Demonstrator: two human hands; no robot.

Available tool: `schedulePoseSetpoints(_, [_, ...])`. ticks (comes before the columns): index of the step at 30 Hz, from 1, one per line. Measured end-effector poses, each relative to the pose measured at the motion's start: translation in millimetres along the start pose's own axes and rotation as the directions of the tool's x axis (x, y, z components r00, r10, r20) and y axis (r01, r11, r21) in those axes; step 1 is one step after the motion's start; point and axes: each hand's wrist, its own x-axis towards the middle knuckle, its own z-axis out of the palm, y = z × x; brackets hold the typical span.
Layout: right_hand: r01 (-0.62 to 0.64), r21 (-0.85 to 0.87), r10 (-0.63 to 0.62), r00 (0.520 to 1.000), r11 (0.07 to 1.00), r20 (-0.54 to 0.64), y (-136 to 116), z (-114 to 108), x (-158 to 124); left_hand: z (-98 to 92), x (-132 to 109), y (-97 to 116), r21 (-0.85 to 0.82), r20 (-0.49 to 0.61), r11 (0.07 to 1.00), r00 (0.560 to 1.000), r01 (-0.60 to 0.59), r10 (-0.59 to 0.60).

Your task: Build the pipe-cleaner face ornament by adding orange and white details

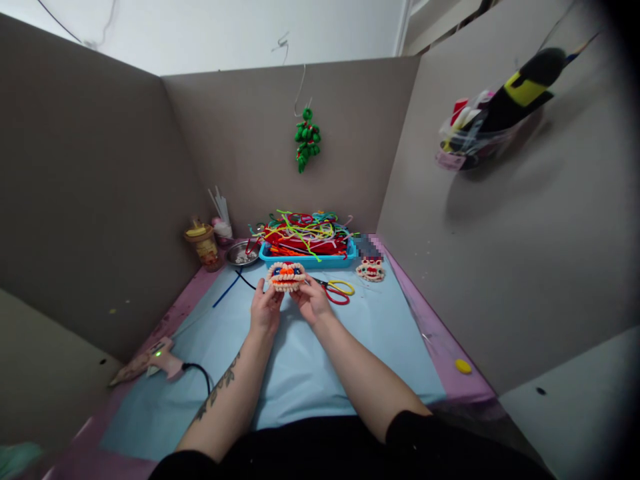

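Note:
Between my two hands is a lion-dance-like head made of fuzzy pipe cleaners (287,277), pale peach with orange and dark blue parts, held a little above the blue cloth. My left hand (265,308) grips its left side, and my right hand (312,300) grips the right side, fingers partly hidden behind it. Beside my right hand lie scissors (340,291) with one yellow and one red handle loop. A similar pipe-cleaner face (371,270) rests farther right on the cloth.
A blue tray (310,262) heaped with coloured pipe cleaners stands at the back, with a metal bowl (243,253) and brown cup (204,248) to its left. A pink glue gun (163,357) lies front left. Grey partitions (295,147) enclose the table; a yellow lid-like disc (463,367) sits right.

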Motion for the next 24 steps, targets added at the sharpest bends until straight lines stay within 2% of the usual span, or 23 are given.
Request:
schedulePoseSetpoints(17, [0.001,-0.014,-0.001,1.0,1.0,0.002,2.8,1.4,-1.5,2.0,2.3,-2.2,0.005,-0.118,1.0,0.993,-0.025,0.025])
schedulePoseSetpoints(24, [-0.007,-0.006,0.007,1.0,1.0,0.007,3.4,-1.7,0.0,2.5,-0.3,-0.2,-0.04,-0.044,0.999,0.999,-0.027,0.025])
